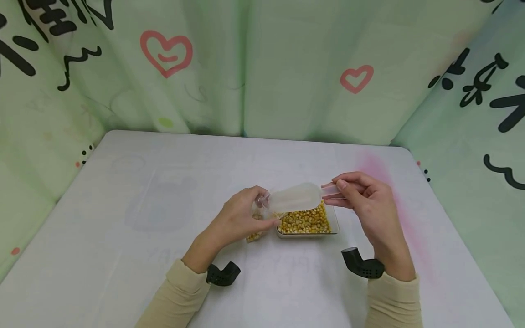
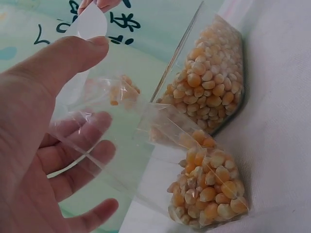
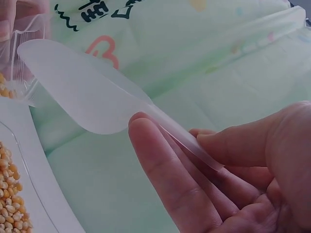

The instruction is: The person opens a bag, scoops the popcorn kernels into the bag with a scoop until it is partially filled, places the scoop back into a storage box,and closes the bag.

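My left hand (image 1: pixel 242 214) grips a clear plastic bag (image 2: pixel 209 189) near its mouth, thumb on one side and fingers behind the film. Corn kernels fill the bottom of the bag, and a few more show higher up. In my right hand (image 1: pixel 373 200), thumb and fingers pinch the handle of a translucent white scoop (image 1: pixel 295 198). The scoop's tip is at the mouth of the bag, with its body over the container. The right wrist view shows the underside of the scoop (image 3: pixel 92 92); its inside is hidden there.
A shallow rectangular container (image 1: pixel 334 223) of yellow corn kernels (image 1: pixel 305 222) stands on the white table (image 1: pixel 164 264), right beside the bag. Light green curtains (image 1: pixel 287 68) hang behind the table and along both sides. A black wrist camera (image 1: pixel 362 264) sits on each wrist.
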The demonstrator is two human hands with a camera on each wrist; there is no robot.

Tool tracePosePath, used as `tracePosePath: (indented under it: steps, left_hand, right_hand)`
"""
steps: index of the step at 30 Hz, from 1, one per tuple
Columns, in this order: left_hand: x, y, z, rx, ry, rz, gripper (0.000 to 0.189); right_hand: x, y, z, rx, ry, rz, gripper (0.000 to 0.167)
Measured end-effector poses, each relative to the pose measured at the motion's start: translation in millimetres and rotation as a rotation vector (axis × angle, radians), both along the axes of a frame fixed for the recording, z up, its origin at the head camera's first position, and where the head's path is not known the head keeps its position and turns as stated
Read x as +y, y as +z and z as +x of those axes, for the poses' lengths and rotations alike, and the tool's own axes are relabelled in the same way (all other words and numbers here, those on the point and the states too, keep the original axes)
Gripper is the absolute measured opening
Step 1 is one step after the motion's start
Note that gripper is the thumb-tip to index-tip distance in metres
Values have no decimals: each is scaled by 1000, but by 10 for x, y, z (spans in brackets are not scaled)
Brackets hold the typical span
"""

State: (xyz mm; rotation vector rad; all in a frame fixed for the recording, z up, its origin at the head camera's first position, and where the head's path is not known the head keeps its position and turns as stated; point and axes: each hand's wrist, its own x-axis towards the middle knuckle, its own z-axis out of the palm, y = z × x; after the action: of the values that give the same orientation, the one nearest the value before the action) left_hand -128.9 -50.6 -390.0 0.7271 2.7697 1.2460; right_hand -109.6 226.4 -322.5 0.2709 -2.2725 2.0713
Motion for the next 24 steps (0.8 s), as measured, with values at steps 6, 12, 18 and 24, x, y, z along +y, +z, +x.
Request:
tracePosePath:
  steps: [6, 12, 18, 24]
  left_hand:
    - [-2, -2, -14, 75, -25, 53, 47]
    - [-10, -1, -23, 196, -50, 103, 43]
    - [-23, -8, -24, 229, -56, 141, 39]
    - [-32, -30, -31, 252, -60, 226, 36]
  right_hand:
    - [80, 36, 25, 6, -65, -50, 31]
    - [148, 52, 18, 65, -116, -169, 28]
    - [190, 43, 29, 97, -141, -272, 26]
    - [232, 22, 27, 94, -159, -316, 21]
